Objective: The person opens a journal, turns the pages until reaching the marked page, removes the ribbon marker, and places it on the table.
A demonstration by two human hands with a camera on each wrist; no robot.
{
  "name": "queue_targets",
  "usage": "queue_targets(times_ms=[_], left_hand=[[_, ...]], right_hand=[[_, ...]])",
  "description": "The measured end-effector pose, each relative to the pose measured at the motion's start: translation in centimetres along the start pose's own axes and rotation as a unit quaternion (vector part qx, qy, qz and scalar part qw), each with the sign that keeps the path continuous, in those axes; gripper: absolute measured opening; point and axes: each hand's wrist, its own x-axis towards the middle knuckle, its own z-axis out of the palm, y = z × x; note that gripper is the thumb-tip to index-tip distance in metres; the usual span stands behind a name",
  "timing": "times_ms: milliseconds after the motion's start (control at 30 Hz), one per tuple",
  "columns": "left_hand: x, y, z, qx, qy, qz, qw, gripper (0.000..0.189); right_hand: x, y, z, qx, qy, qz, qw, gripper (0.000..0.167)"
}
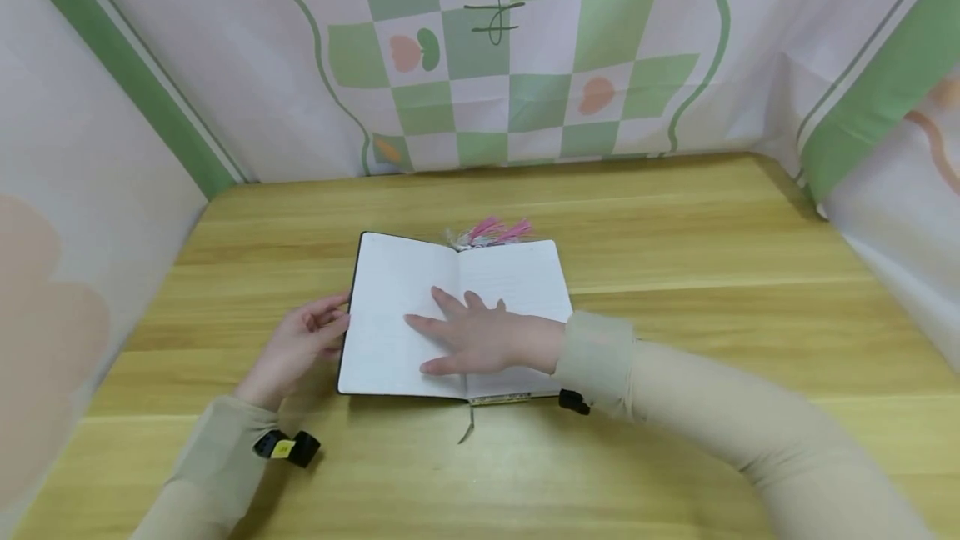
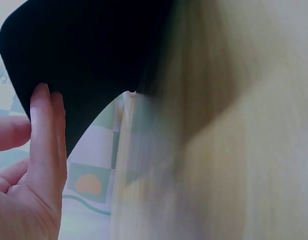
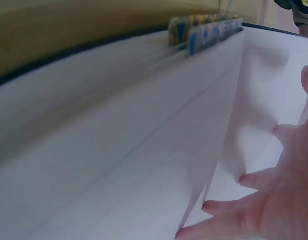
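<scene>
An open notebook point(image 1: 393, 282) with white pages and a black cover point(image 2: 88, 50) lies on the wooden table. My left hand point(image 1: 292, 348) pinches its left edge; in the left wrist view, fingers lie against the dark cover, which is tilted up there. Across the pages near the centre fold, my right hand point(image 1: 480, 338) rests with its fingers spread straight; the right wrist view shows its fingertips point(image 3: 249, 180) near or on the paper. Pink tassels point(image 1: 498, 230) stick out at the notebook's top. Patterned strips point(image 3: 209, 32) and a grey ribbon point(image 1: 469, 425) show at the bottom edge.
The wooden table point(image 1: 712, 273) extends around the notebook on all sides. A curtain point(image 1: 540, 48) with green and white checks hangs along the back, with more cloth at left and right. Black wrist devices point(image 1: 288, 447) sit on both sleeves.
</scene>
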Motion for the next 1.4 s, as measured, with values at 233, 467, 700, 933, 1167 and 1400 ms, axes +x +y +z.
queue_targets(times_ms=[233, 467, 700, 933, 1167, 1400], left_hand=[[-0.1, -0.1, 0.0, 0.015, 0.005, -0.005, 0.9999, 0.056], [-0.1, 0.0, 0.2, 0.047, 0.010, -0.011, 0.9988, 0.058], [0.2, 0.3, 0.4, 0.049, 0.011, -0.007, 0.9987, 0.058], [-0.1, -0.3, 0.3, 0.043, 0.010, -0.014, 0.9989, 0.057], [-0.2, -0.2, 0.5, 0.038, 0.016, -0.012, 0.9991, 0.057], [-0.1, -0.1, 0.7, 0.030, 0.011, -0.012, 0.9994, 0.057]], right_hand=[[0.8, -1.1, 1.3, -0.084, 0.013, 0.028, 0.9960, 0.074], [0.4, -0.4, 0.5, -0.053, 0.011, 0.016, 0.9984, 0.072], [-0.3, 3.4, -0.7, -0.025, 0.030, 0.047, 0.9981, 0.079], [-0.5, 7.4, -1.9, -0.052, 0.048, 0.048, 0.9963, 0.086], [-0.2, 10.2, -3.4, -0.064, 0.079, 0.043, 0.9939, 0.097], [0.0, 12.0, -4.1, -0.008, 0.099, 0.044, 0.9941, 0.106]])
